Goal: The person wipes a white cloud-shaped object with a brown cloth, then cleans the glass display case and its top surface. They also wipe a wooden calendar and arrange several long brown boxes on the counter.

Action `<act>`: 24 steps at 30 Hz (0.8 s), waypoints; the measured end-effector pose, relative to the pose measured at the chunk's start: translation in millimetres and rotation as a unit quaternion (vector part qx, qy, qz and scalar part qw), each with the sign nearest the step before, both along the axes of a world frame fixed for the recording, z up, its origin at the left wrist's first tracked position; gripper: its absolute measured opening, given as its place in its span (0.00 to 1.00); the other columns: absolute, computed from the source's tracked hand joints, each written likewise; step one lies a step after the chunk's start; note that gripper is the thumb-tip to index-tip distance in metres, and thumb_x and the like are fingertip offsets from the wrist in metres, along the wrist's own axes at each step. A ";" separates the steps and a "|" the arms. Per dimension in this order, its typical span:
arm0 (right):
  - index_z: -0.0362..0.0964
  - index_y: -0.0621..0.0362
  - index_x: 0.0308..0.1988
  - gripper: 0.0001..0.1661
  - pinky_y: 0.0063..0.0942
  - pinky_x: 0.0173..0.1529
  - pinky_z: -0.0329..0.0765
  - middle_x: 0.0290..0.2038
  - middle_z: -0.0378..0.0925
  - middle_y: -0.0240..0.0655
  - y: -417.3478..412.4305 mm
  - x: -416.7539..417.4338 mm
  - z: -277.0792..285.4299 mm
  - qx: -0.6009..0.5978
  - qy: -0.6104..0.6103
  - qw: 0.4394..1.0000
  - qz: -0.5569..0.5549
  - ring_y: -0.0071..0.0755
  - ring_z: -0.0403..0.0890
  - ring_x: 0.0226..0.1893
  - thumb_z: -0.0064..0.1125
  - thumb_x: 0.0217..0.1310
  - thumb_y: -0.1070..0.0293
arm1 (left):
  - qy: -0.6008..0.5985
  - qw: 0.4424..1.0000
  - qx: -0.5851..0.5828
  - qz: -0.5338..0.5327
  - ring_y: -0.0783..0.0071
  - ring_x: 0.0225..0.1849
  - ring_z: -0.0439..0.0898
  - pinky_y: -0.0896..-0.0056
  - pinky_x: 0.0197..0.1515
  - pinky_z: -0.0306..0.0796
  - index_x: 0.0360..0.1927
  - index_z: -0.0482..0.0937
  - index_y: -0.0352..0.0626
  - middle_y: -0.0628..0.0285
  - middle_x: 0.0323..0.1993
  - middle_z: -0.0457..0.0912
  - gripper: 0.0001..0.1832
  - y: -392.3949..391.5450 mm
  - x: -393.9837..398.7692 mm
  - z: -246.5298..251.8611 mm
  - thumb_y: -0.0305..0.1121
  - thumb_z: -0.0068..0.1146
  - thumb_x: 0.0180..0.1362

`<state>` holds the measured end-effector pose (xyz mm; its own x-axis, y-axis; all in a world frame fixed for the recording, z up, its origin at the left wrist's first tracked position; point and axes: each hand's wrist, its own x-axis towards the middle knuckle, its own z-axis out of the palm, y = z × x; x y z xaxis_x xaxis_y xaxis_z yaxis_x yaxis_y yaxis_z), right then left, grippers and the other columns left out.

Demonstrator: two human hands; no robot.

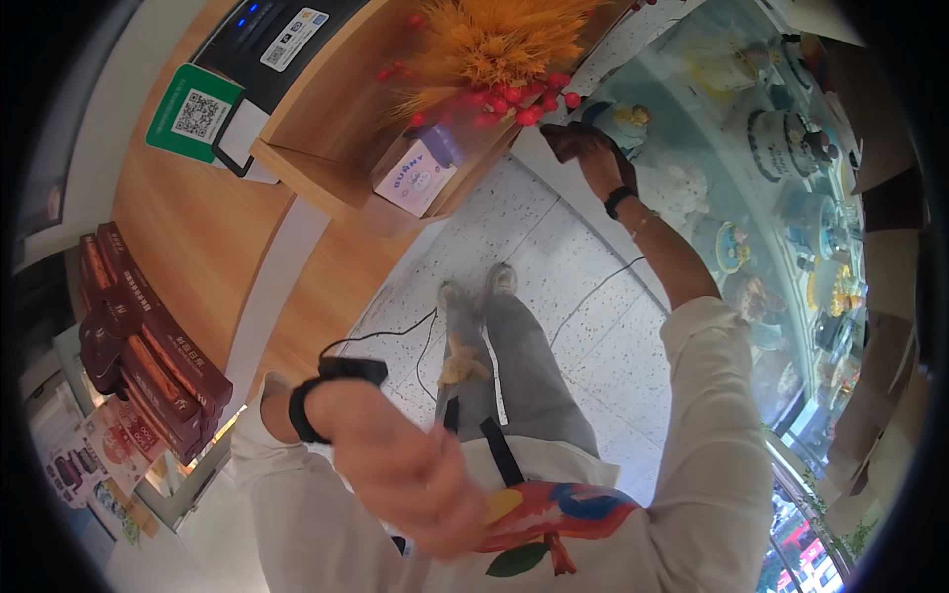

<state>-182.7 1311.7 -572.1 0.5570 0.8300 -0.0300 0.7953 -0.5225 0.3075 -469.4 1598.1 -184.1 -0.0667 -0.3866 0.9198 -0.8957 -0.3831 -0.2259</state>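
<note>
My right hand [602, 164] reaches out at the upper right, holding a dark brown cloth [567, 142] by the edge of the glass display case [667, 111]. Whether the cloth presses on the glass is hard to tell. Decorated cakes stand behind the glass, among them a white one with dark trim [777, 144]. My left hand [408, 467] is blurred and curled in front of my chest, a black band on its wrist. Whether anything is inside its fingers cannot be made out. Just beyond it, a small tan fluffy object [461, 363] shows against my trouser leg.
At the left runs a wooden counter [200, 230] with a green code stand [194, 113], a black device [285, 33] and stacked dark red boxes [159, 348]. Its shelf holds a small pink-and-purple box [417, 178] beside orange dried grass [497, 37]. Black cables [378, 335] cross the speckled floor [511, 200].
</note>
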 end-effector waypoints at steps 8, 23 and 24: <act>0.78 0.54 0.49 0.18 0.42 0.47 0.76 0.41 0.80 0.41 -105.2 -28.0 222.7 0.194 -0.121 0.969 -0.087 0.46 0.81 0.41 0.56 0.57 0.75 | 0.346 0.841 -0.077 0.409 0.49 0.45 0.82 0.59 0.50 0.75 0.43 0.79 0.39 0.54 0.42 0.83 0.13 56.0 10.5 -34.4 0.23 0.63 0.53; 0.74 0.50 0.56 0.37 0.39 0.50 0.76 0.47 0.80 0.36 -70.8 -31.0 90.1 0.067 0.097 0.990 -0.073 0.42 0.81 0.47 0.70 0.40 0.74 | 0.275 0.811 -0.099 0.507 0.70 0.25 0.76 0.70 0.29 0.65 0.37 0.83 0.49 0.69 0.25 0.79 0.14 52.3 72.0 -89.3 0.20 0.62 0.47; 0.74 0.49 0.57 0.41 0.40 0.49 0.77 0.46 0.80 0.37 -78.3 -29.9 106.2 0.080 0.091 0.990 -0.071 0.43 0.81 0.45 0.73 0.36 0.71 | 0.263 0.815 -0.098 0.506 0.71 0.25 0.76 0.69 0.29 0.65 0.38 0.83 0.50 0.70 0.25 0.79 0.14 54.3 72.0 -90.5 0.20 0.63 0.47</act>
<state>-212.6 1233.4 -465.9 0.6660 0.7458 -0.0158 0.7448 -0.6636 0.0702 -397.4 1652.4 -274.6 0.6200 0.1593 0.7683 -0.0507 -0.9690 0.2418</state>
